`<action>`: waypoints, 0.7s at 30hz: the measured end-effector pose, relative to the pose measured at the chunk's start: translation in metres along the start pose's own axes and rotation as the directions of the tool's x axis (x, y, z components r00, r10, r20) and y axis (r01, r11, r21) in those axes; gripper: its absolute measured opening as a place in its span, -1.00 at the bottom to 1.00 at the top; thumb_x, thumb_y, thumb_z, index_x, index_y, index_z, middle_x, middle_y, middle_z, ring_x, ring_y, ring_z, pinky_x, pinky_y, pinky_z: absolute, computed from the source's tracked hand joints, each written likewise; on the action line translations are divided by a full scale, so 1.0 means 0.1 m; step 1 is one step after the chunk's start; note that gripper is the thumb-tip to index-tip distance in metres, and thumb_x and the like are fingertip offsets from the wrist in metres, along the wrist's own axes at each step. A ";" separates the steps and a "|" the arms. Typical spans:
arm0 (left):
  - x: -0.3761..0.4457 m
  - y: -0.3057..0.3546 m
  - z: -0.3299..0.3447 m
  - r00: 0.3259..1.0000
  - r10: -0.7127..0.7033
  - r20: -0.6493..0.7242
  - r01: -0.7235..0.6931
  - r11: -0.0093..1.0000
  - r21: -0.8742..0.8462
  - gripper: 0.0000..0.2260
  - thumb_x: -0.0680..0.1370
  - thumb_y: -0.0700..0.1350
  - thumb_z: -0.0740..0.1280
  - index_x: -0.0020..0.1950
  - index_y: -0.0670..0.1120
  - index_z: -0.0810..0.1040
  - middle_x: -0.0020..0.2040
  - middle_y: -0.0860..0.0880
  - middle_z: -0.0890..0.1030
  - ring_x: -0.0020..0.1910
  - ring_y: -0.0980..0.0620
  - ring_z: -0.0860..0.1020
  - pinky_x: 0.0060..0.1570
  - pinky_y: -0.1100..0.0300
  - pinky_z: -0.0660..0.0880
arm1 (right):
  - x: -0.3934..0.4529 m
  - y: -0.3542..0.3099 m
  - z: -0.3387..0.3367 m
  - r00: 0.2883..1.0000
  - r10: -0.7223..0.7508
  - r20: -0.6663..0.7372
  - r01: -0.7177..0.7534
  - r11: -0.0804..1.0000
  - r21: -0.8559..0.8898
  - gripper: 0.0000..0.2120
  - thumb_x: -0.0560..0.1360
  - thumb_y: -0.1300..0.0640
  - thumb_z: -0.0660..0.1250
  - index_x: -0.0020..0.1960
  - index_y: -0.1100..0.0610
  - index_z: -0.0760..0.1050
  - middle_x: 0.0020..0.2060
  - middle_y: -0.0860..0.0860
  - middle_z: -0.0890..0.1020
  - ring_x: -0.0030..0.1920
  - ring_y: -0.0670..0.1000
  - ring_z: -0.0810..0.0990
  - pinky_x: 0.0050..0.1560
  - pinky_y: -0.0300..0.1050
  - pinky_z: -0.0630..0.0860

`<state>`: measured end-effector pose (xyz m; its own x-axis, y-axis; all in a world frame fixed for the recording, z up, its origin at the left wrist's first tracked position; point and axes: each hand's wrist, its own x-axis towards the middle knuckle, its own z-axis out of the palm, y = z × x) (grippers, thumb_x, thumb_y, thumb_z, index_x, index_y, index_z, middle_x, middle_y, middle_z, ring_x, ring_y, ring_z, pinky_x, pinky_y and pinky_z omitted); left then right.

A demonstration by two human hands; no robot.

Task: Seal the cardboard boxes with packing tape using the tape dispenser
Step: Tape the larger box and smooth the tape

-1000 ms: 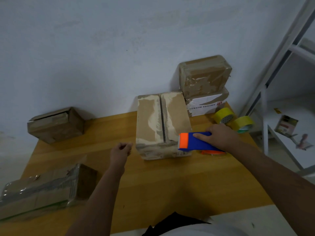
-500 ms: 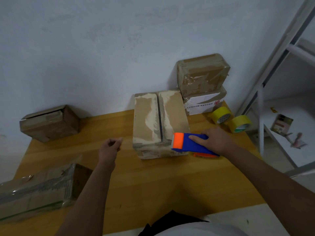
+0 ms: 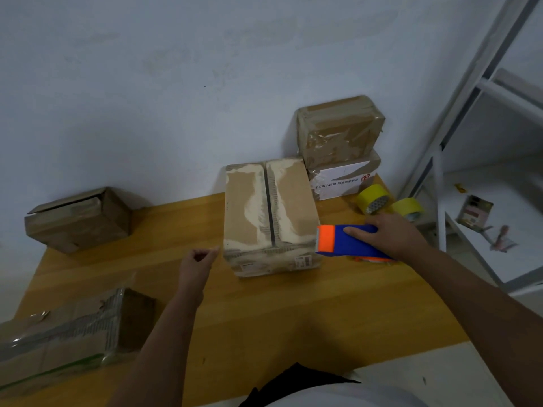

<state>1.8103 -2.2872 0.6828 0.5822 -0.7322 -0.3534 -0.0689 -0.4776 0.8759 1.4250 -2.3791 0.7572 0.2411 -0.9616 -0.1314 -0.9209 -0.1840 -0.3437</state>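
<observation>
Now right hand (image 3: 392, 235) fingers grip tape dispenser (image 3: 340, 241).

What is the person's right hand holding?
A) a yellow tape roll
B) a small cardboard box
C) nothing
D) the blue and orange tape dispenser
D: the right hand grips the blue and orange tape dispenser beside the middle cardboard box, while the two yellow tape rolls lie untouched behind it.

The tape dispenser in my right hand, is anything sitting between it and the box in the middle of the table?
Nothing visible does. The tape dispenser, gripped by the right hand, has its orange end right at the middle box's near right corner. The yellow tape rolls lie behind the hand, out of the path.
</observation>
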 end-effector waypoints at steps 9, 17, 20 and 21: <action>-0.04 0.03 0.13 0.999 -0.043 -0.019 0.043 0.999 0.019 -0.66 0.50 0.03 0.47 0.06 -0.12 0.42 -0.01 -0.02 0.45 0.03 -0.04 0.44 0.00 0.02 0.37 | 0.01 0.01 0.01 1.000 -0.002 -0.011 0.002 1.000 -0.003 -0.40 0.45 -0.38 0.20 -0.34 0.17 0.42 -0.42 0.15 0.52 -0.39 0.07 0.51 -0.37 -0.11 0.35; 0.01 0.02 0.17 0.998 -0.061 -0.018 0.062 0.997 0.054 -0.60 0.49 0.06 0.47 0.12 -0.15 0.41 0.03 -0.05 0.44 0.04 -0.05 0.44 -0.03 0.04 0.37 | 0.11 -0.03 -0.02 1.000 -0.003 0.006 0.003 0.999 -0.049 -0.41 0.46 -0.38 0.18 -0.29 0.16 0.49 -0.41 0.08 0.53 -0.38 -0.01 0.52 -0.36 -0.17 0.38; 0.02 0.00 0.17 0.997 -0.075 0.002 0.075 0.997 0.037 -0.61 0.50 0.03 0.47 0.13 -0.17 0.42 0.04 -0.05 0.44 0.04 -0.05 0.43 -0.03 0.04 0.37 | 0.12 0.00 0.00 1.000 0.001 0.020 0.000 0.999 -0.048 -0.41 0.45 -0.38 0.18 -0.27 0.17 0.50 -0.40 0.08 0.55 -0.36 0.01 0.53 -0.31 -0.11 0.44; 0.02 -0.01 0.17 0.997 -0.075 0.007 0.074 0.997 0.033 -0.61 0.49 0.03 0.48 0.13 -0.18 0.42 0.04 -0.06 0.44 0.04 -0.05 0.44 -0.05 0.05 0.38 | 0.12 0.00 0.01 1.000 0.004 0.023 -0.003 0.999 -0.039 -0.40 0.45 -0.39 0.18 -0.26 0.18 0.51 -0.40 0.09 0.55 -0.36 0.02 0.54 -0.31 -0.09 0.46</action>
<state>1.7981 -2.2966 0.6759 0.5801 -0.6979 -0.4200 -0.0523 -0.5465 0.8358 1.4278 -2.3908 0.7546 0.2442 -0.9574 -0.1539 -0.9328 -0.1886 -0.3070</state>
